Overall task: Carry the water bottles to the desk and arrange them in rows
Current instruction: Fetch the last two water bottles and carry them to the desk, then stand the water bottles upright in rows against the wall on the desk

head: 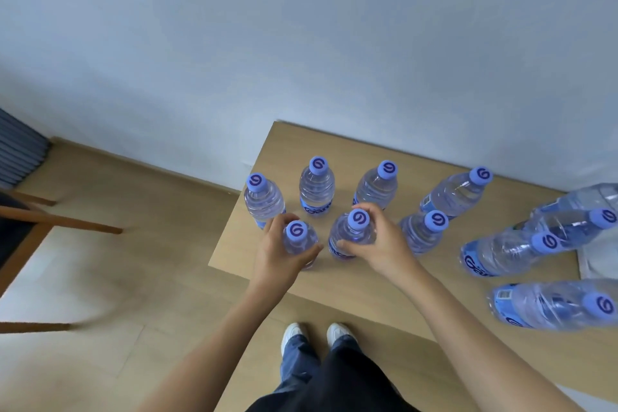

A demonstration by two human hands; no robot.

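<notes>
Two front-row water bottles upright near bench (368, 291) left edge: left hand (279, 259) grip wraps one (298, 241), right hand (378, 244) grip wraps neighbour (351, 234), likely squaring second row behind-row four (317, 186). Fifth (424, 231) beside. Remaining bottles (508, 251) wait right, still to line up.

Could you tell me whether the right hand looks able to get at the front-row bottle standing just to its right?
Probably yes, once freed: the right hand now grips another bottle. The front-row bottle stands upright close beside it, with bare desk in front of it.
</notes>
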